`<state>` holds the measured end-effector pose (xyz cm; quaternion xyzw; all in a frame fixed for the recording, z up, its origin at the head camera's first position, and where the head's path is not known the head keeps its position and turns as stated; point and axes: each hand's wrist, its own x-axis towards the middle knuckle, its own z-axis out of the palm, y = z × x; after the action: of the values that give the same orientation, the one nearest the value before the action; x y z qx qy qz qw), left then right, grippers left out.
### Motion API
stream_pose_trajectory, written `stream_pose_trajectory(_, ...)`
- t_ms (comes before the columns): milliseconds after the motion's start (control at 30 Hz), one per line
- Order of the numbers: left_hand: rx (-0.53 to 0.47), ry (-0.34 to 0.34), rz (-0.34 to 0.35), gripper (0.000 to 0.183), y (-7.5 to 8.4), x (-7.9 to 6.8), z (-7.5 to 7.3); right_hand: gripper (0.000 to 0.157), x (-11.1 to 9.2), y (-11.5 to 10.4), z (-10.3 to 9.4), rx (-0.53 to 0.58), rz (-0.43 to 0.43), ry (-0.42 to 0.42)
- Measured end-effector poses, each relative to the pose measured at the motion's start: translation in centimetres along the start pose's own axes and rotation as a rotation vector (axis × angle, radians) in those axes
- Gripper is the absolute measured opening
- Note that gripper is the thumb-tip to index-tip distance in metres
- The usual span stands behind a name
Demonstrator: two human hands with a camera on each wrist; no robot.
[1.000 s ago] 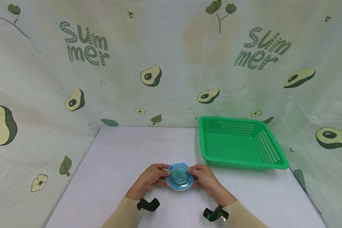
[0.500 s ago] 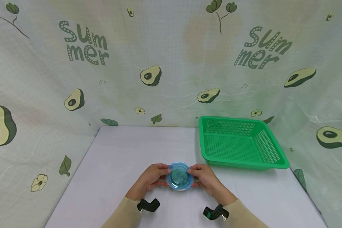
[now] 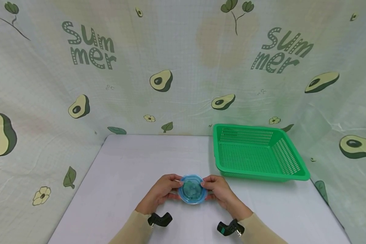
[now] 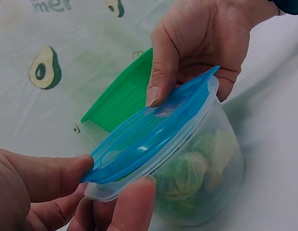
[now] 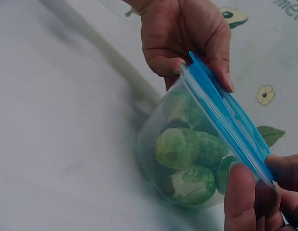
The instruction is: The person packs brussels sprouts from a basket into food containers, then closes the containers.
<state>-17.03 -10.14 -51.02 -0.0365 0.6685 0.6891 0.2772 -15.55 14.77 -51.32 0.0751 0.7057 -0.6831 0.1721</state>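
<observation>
Both hands hold a clear round plastic container point(image 5: 151, 139) between them, low in the middle of the head view. Its blue translucent lid point(image 4: 134, 144) lies over the pale rim. Several green Brussels sprouts point(image 5: 177, 147) show through the wall. My left hand point(image 3: 165, 190) grips the left side, thumb on the lid's edge and fingers below the rim. On the opposite side my right hand point(image 3: 220, 192) pinches lid and rim in the same way. Both wrist views show the thumbs on the blue lid; the fingers beneath are partly hidden.
A green perforated plastic basket point(image 3: 259, 159) stands at the back right of the white table point(image 3: 146, 156), beyond the right hand. Behind it hangs a pale cloth point(image 3: 189, 61) printed with avocados and lettering. Both wrists wear black camera mounts point(image 3: 160, 219).
Both hands keep their grip on the container and lid in nearly the same place. The head view has shifted very slightly.
</observation>
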Motion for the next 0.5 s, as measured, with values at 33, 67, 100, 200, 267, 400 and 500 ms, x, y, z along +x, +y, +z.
stream_pose_trajectory(33, 0.003, 0.001, 0.004, 0.033, -0.03, 0.03, 0.01, 0.019, 0.02, 0.07, 0.0, 0.001, -0.006, 0.001)
stream_pose_trajectory(67, 0.007, 0.003, 0.008, 0.032, -0.06, 0.05, 0.03, 0.019, 0.04, 0.14, 0.01, 0.002, -0.013, 0.002)
stream_pose_trajectory(100, 0.01, 0.004, 0.011, 0.032, -0.07, 0.05, 0.05, 0.018, 0.06, 0.18, 0.0, 0.002, -0.018, 0.003)
stream_pose_trajectory(200, 0.015, 0.005, 0.015, 0.033, -0.05, -0.02, 0.07, 0.018, 0.14, 0.33, -0.02, 0.005, -0.024, 0.001)
stream_pose_trajectory(267, 0.013, 0.003, 0.017, 0.035, -0.03, -0.11, 0.05, 0.019, 0.15, 0.38, -0.08, 0.008, -0.023, -0.007)
stream_pose_trajectory(400, 0.002, -0.008, 0.022, 0.041, -0.11, -0.23, -0.13, 0.024, 0.15, 0.37, -0.3, 0.013, -0.008, -0.037)
stream_pose_trajectory(500, -0.011, -0.021, 0.026, 0.044, -0.25, -0.25, -0.34, 0.031, 0.14, 0.38, -0.49, 0.014, 0.0, -0.06)
